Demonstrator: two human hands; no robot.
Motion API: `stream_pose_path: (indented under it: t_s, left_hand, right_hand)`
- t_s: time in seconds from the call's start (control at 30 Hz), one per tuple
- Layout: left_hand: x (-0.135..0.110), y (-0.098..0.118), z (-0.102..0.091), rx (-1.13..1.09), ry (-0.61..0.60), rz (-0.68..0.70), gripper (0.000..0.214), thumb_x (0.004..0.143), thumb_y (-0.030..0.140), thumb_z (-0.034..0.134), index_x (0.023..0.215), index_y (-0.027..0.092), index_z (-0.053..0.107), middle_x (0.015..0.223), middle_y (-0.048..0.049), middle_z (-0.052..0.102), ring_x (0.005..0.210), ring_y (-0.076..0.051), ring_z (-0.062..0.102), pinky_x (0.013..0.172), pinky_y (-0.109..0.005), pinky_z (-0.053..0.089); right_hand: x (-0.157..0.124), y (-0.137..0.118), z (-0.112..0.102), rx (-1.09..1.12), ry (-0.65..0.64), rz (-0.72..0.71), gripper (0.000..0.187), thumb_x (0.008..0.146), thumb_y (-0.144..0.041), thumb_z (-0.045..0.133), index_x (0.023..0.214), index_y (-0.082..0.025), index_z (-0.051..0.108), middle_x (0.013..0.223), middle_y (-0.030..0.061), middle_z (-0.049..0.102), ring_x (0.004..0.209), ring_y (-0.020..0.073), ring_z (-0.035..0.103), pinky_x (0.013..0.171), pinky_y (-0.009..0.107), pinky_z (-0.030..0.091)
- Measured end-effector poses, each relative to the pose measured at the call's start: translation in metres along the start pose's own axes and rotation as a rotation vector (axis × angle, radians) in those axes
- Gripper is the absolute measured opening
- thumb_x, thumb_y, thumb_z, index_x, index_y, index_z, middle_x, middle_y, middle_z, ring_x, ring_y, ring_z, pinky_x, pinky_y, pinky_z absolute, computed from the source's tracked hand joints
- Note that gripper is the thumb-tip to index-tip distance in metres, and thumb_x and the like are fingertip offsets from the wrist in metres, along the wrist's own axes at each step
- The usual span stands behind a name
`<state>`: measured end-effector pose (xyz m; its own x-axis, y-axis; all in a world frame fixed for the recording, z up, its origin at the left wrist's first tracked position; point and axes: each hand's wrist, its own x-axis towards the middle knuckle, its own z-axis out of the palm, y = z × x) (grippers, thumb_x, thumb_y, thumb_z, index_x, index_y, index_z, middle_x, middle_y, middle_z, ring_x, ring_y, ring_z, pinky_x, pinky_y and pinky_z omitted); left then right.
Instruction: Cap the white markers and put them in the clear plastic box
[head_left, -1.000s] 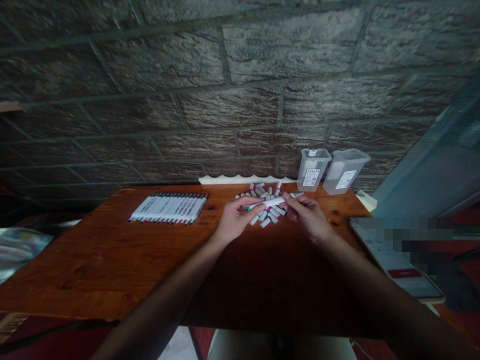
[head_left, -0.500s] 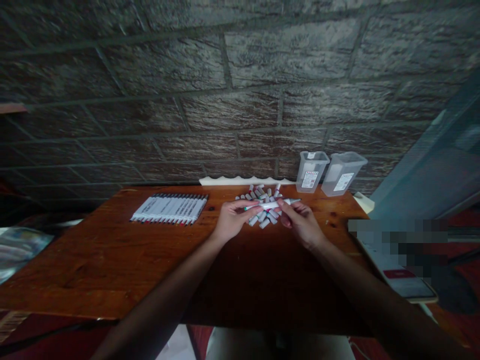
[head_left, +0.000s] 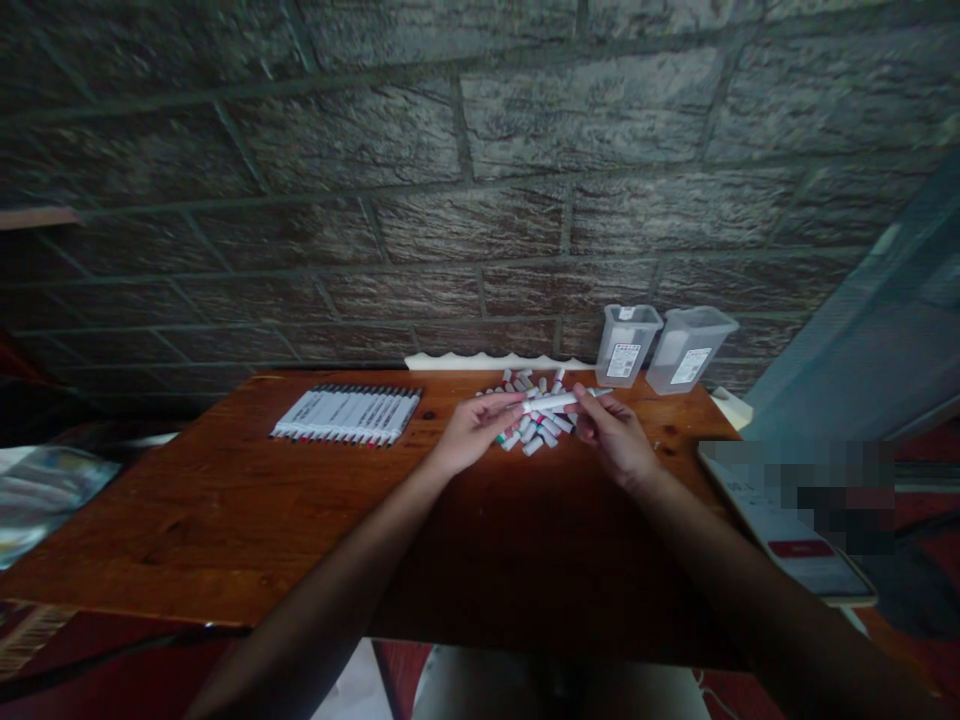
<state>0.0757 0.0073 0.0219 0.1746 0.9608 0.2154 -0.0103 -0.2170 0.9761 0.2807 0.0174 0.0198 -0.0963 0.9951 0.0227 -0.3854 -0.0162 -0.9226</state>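
A white marker [head_left: 553, 402] is held level between my two hands, above a heap of marker caps [head_left: 534, 440]. My right hand [head_left: 616, 432] is closed on its right part, thumb and fingers pinching the barrel, and a pale tip sticks out beyond them. At the other end, the fingertips of my left hand [head_left: 476, 430] are pinched together around the marker's end; whether a cap is hidden in them I cannot make out. The heaped caps are mostly white or grey, some with coloured ends, and lie loose on the wooden table [head_left: 225, 510].
Left of the heap lies a neat row of white markers [head_left: 345, 415] with dark ends. Two clear plastic containers [head_left: 628, 345] stand at the back right by the brick wall [head_left: 420, 220]. A tablet-like device [head_left: 802, 550] lies at the right edge.
The green end that stuck out past my left fingers is no longer seen there. The marker's left end now shows at my left fingertips. The whole view has shifted slightly.
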Motion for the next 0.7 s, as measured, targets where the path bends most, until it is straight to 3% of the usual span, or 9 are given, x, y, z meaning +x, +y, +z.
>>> stream_pose_path:
  t_s: [0.27,0.53,0.7]
  left_hand:
    - [0.0,-0.006,-0.002,0.095,0.047,0.099,0.035,0.069,0.03,0.079,0.1,0.015,0.075,0.093,-0.0077,0.075,0.074,-0.015,0.066,0.071,-0.027,0.053]
    - [-0.001,0.003,0.004,0.121,0.012,0.176,0.026,0.074,0.032,0.075,0.096,0.017,0.076,0.11,-0.0099,0.072,0.103,-0.022,0.066,0.094,-0.038,0.052]
    - [0.0,-0.006,0.005,0.104,0.08,0.161,0.033,0.068,0.032,0.08,0.096,0.015,0.075,0.097,-0.0091,0.075,0.083,-0.018,0.069,0.081,-0.033,0.056]
  right_hand:
    - [-0.002,-0.002,-0.001,-0.11,0.024,-0.003,0.042,0.062,-0.057,0.077,0.063,-0.016,0.07,0.051,-0.0023,0.052,0.046,0.0071,0.033,0.045,0.025,0.019]
    - [-0.004,-0.002,0.003,-0.131,0.057,-0.041,0.043,0.062,-0.057,0.077,0.058,-0.016,0.069,0.053,-0.0008,0.057,0.044,0.0067,0.032,0.044,0.026,0.019]
    - [-0.005,-0.002,0.004,-0.119,0.055,-0.064,0.043,0.063,-0.057,0.076,0.06,-0.016,0.067,0.052,-0.0009,0.057,0.044,0.0064,0.033,0.044,0.026,0.021]
